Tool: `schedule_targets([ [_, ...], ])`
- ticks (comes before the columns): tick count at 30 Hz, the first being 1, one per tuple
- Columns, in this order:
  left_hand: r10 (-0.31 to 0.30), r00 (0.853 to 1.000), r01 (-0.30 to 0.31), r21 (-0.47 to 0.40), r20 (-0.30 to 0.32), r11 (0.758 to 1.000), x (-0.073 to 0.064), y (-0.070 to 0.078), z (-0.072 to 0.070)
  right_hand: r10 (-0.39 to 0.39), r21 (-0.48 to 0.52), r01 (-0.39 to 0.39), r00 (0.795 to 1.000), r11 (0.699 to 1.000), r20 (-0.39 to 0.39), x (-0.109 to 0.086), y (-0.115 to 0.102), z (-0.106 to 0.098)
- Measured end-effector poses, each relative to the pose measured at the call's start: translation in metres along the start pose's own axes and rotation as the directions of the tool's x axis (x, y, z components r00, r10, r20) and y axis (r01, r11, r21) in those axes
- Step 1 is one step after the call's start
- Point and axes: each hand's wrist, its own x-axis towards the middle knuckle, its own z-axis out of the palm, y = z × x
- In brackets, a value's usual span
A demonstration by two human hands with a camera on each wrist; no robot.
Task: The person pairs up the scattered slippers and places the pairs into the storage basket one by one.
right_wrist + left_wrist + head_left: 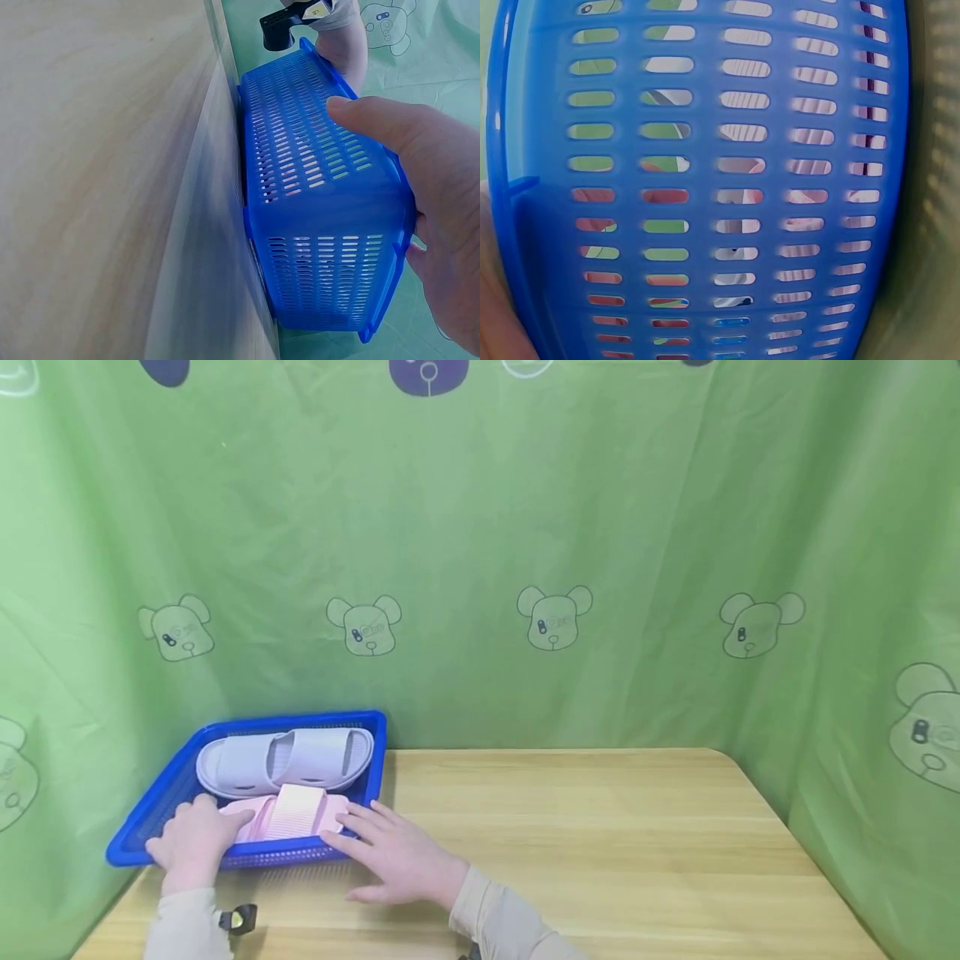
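Observation:
A blue plastic basket (277, 850) with slotted walls stands at the table's left. Inside, a pair of pale grey-lavender slippers (318, 756) lies along the back, with pink slippers (298, 810) in front. My left hand (197, 839) reaches over the front rim at the pink slippers' left end, its thumb extended towards them. At the front right corner my right hand (401, 856) spreads its fingers over the rim, fingertips by the pink slippers' right end. The left wrist view shows mostly basket wall; in the right wrist view, the right thumb (360, 116) lies along the rim.
The light wooden table (600, 835) extends to the right of the basket. A green curtain (465, 543) with bear prints hangs behind and at both sides. A small black wrist device (238, 919) sits by the left sleeve.

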Motion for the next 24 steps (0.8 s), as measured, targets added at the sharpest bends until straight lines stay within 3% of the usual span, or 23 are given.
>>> schedule_targets([
  [7,0.008,1.0,-0.009,-0.011,-0.024,1.0,-0.002,0.001,0.001,0.002,-0.007,-0.002,1.0,1.0,0.003,-0.002,0.0,-0.002],
  [12,0.043,0.994,-0.046,-0.021,-0.098,0.999,-0.004,0.003,0.0,0.0,0.0,0.0,1.0,1.0,0.002,-0.003,0.0,-0.003],
  [24,0.109,0.954,-0.127,-0.044,-0.278,0.991,-0.013,0.017,-0.001,0.0,0.019,0.0,1.0,1.0,0.005,-0.006,0.001,-0.006],
])
